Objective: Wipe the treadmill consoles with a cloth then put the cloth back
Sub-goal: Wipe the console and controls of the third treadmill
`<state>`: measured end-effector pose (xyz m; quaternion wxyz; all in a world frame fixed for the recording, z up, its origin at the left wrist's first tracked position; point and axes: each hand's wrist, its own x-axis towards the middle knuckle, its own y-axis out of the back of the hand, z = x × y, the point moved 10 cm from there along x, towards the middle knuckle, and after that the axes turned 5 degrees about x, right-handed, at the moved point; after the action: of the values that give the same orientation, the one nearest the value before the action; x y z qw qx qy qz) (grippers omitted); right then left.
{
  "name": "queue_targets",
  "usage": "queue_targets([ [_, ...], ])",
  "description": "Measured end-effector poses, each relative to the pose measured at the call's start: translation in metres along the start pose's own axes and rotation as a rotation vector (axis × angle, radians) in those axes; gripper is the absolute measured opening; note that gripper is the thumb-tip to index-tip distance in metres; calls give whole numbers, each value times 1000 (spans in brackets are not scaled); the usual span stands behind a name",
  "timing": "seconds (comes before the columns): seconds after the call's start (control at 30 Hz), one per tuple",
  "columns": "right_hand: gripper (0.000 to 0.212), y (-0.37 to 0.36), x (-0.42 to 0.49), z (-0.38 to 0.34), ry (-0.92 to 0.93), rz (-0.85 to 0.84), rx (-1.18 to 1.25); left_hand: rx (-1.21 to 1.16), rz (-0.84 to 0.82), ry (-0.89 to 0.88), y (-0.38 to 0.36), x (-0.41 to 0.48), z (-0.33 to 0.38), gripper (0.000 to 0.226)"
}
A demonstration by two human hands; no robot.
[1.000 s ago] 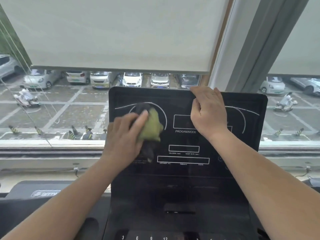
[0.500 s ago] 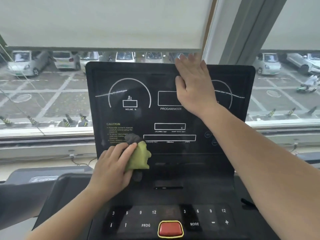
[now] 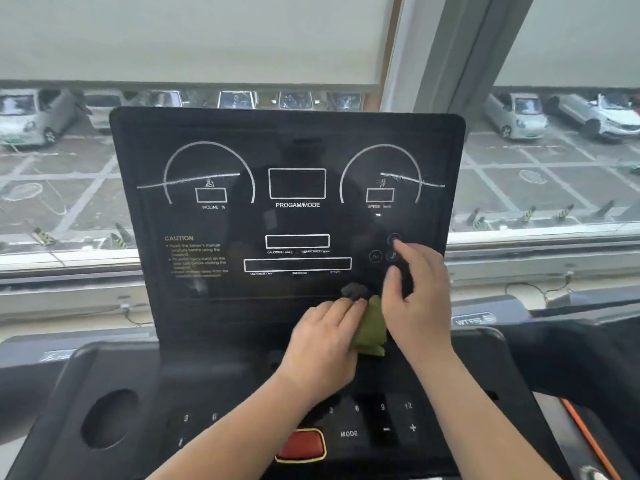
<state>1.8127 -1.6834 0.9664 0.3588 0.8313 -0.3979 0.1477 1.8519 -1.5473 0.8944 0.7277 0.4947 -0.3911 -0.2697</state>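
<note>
Down low on the console (image 3: 311,150), the left hand (image 3: 322,344) curls its grip round the green cloth (image 3: 372,329) (pressed to the panel); the right hand (image 3: 419,299) beside it has a loose, empty grip.

Through the glass I see a parking lot (image 3: 69,181) with painted bays, a silver car (image 3: 31,119) on the left and white cars (image 3: 516,116) on the right. Striped cones (image 3: 526,214) stand along its near edge. A pale roller blind (image 3: 194,36) covers the upper window beside a grey pillar (image 3: 446,50). An orange cord (image 3: 585,434) runs at lower right.
</note>
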Motion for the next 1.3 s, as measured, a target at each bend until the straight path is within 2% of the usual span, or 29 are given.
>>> queue_targets([
  [0.1,49,9,-16,60,-373,-6,58,44,-31,-35,-5,9,11,70],
  [0.17,52,6,-30,96,-603,-61,162,98,-36,-40,4,-3,-5,70],
  [0.23,35,-4,-50,122,-822,-110,352,131,-35,26,17,-27,-39,71],
  [0.27,28,-7,-53,127,-852,-121,399,133,-15,94,25,-41,-58,71],
  [0.33,38,-3,-54,128,-836,-118,372,132,41,235,39,-61,-89,66],
  [0.4,38,3,-51,129,-826,-111,362,129,102,323,41,-61,-97,58],
  [0.53,41,3,-49,137,-765,-217,340,100,240,409,36,-49,-76,49],
  [0.63,42,2,-51,139,-750,-291,379,95,246,380,25,-33,-48,50],
  [0.87,46,-4,-55,159,-817,-400,525,103,48,337,-27,13,23,64],
  [1.0,44,-5,-55,159,-849,-408,594,51,26,246,-42,41,56,53],
  [1.07,51,-9,-59,159,-916,-436,689,44,-77,148,-56,57,82,43],
  [1.17,64,-4,-66,171,-992,-417,788,-112,-289,102,-87,48,110,34],
  [1.23,63,1,-66,176,-977,-413,756,-208,-237,83,-86,33,116,33],
  [1.3,58,2,-61,175,-954,-416,736,-275,-107,76,-66,23,108,32],
])
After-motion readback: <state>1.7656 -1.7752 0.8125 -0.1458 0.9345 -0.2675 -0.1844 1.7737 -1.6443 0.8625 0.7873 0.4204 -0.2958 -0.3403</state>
